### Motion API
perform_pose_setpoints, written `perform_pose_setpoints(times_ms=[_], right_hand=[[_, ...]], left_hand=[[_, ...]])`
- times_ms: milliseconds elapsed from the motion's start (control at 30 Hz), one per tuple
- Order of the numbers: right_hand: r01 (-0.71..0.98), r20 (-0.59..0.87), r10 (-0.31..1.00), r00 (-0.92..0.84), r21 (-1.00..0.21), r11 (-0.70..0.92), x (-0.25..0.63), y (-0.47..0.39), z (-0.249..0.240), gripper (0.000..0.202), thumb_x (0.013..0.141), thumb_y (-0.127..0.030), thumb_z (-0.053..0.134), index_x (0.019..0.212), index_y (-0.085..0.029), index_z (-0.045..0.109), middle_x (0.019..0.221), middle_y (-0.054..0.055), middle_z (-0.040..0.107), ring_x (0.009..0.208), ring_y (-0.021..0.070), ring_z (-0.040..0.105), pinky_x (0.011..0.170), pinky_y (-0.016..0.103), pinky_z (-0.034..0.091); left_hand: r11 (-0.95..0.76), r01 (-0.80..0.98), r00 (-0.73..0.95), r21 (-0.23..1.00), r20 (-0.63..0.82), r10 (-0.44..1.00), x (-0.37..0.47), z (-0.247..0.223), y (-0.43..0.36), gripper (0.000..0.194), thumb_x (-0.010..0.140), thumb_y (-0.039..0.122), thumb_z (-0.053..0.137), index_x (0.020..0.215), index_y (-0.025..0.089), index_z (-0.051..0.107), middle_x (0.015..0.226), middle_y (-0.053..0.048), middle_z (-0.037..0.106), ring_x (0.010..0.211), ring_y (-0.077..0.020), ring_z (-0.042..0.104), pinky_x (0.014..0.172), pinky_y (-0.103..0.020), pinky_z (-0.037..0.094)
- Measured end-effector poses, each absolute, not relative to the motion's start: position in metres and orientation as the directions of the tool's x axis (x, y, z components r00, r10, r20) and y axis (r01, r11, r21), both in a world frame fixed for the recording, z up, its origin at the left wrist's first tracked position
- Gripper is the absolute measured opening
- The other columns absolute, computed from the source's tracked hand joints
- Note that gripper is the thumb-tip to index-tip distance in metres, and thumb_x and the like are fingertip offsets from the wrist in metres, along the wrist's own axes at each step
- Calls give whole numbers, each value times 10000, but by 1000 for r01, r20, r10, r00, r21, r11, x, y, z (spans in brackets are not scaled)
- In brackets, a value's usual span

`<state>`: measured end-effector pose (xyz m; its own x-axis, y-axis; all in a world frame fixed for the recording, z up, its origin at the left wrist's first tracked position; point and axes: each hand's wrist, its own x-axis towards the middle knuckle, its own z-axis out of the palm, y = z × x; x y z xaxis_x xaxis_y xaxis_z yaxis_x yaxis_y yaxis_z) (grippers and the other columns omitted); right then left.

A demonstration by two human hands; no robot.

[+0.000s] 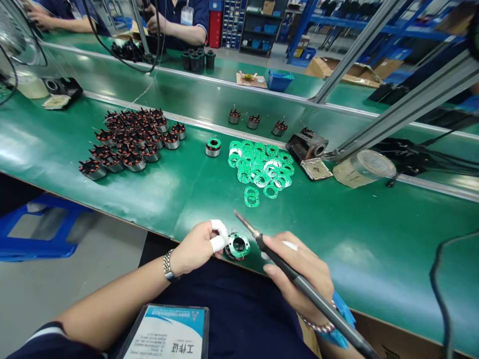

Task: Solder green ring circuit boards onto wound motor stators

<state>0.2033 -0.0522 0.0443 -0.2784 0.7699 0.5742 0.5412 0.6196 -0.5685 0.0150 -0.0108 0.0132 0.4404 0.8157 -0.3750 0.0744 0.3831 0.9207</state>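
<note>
At the front edge of the bench, my left hand [204, 240], with white finger covers, pinches the left side of a motor stator [245, 251]. A green ring-shaped circuit board lies on top of that stator, and thin wires stick up around it. My right hand [299, 269] is closed around a soldering iron [279, 260]. The iron's tip points up and left, above and beyond the stator, apart from it. Past my hands lies a pile of loose green circuit boards [251, 197]. One stator with a green board on it [213, 147] stands left of the pile.
Many copper-wound stators [133, 160] cluster at the left. Several more stand at the back rail near a soldering iron stand [307, 145] and its sponge tray [316, 169]. A translucent tub [363, 168] sits beside a metal post. A cable [443, 294] hangs at the right.
</note>
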Motion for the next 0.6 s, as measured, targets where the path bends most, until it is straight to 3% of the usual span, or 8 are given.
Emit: perform_pose_setpoints(times_ms=[200,600], right_hand=[[497,528,788,-317,-615,612,211,-56,53,224,714,-84,532,874,-189,649,577,18,555,546,144,512,498,286,461],[471,532,767,-358,-606,640,212,-56,53,256,704,-43,533,902,-180,621,598,22,550,582,144,500,512,282,465]], left_hand=[[383,64,404,922,-375,834,16,12,-13,97,651,216,539,605,166,470,514,50,474,496,-88,459,519,-217,399],[389,90,400,917,-391,829,16,13,-12,96,649,223,525,604,168,461,513,46,481,490,-93,473,523,-224,407]])
